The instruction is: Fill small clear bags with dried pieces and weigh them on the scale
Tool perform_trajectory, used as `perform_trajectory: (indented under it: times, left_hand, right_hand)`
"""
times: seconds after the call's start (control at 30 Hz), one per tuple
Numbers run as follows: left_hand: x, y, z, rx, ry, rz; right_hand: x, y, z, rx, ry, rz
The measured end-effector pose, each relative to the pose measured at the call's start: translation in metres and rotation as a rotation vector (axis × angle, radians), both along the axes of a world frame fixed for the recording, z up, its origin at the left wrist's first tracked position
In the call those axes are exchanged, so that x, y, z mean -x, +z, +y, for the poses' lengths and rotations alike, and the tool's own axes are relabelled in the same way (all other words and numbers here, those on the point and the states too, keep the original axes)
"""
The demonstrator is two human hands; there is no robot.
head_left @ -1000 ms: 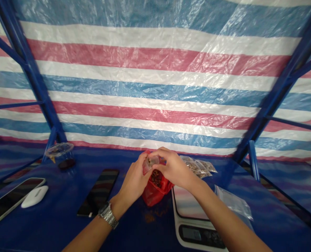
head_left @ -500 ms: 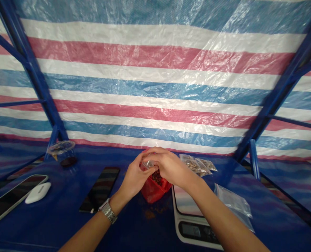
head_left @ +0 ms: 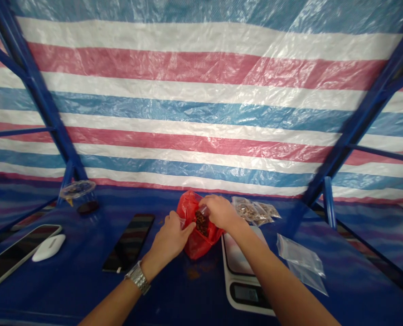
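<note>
A red plastic bag [head_left: 201, 246] stands on the blue table with its mouth spread, showing small brown dried pieces [head_left: 201, 222] inside. My right hand [head_left: 220, 212] reaches over the bag's right side, fingers closed around a small clear plastic object [head_left: 204, 210], perhaps a cup, just above the pieces. At the bag's left side, my left hand [head_left: 171, 236] pinches a small clear plastic bag [head_left: 182, 222]; the fingers hide most of it. Under my right forearm lies a white digital scale [head_left: 233, 290], partly covered.
Several filled clear bags [head_left: 252, 212] lie behind the scale. Flat clear zip bags [head_left: 301, 256] rest at the right. Leftward are a black phone [head_left: 129, 244], a white earphone case [head_left: 49, 247], another phone [head_left: 17, 256] and a lidded cup [head_left: 82, 199]. A striped tarp [head_left: 201, 113] hangs behind.
My hands, together over the red bag before, have parted. The left moved down and left with clear plastic; the right shifted right and down to the bag's mouth, which now shows more.
</note>
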State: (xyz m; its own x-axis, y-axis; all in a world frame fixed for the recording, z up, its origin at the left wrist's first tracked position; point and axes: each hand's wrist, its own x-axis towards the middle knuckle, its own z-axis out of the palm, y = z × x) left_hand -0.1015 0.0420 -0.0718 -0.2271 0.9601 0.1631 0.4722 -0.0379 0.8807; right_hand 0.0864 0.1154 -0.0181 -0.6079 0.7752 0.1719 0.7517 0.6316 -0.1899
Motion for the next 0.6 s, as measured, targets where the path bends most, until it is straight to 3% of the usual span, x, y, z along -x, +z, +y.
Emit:
perform_trajectory:
  times: [0.13,0.33,0.47,0.6]
  left_hand:
    - [-0.003,-0.005,0.01,0.064,0.0,0.068]
    - [0.014,0.014,0.017,-0.017,0.104,0.082]
    - [0.015,0.022,0.004,-0.104,0.172,0.268]
    - [-0.002,0.018,-0.013,0.044,0.199,0.404]
  right_hand:
    - [0.009,-0.008,0.006,0.0,0.04,-0.01]
    - [-0.004,-0.005,0.006,0.039,0.092,-0.032]
    - [-0.011,-0.003,0.003,0.039,0.081,-0.035]
    - [-0.013,-0.008,0.006,0.09,0.025,0.049]
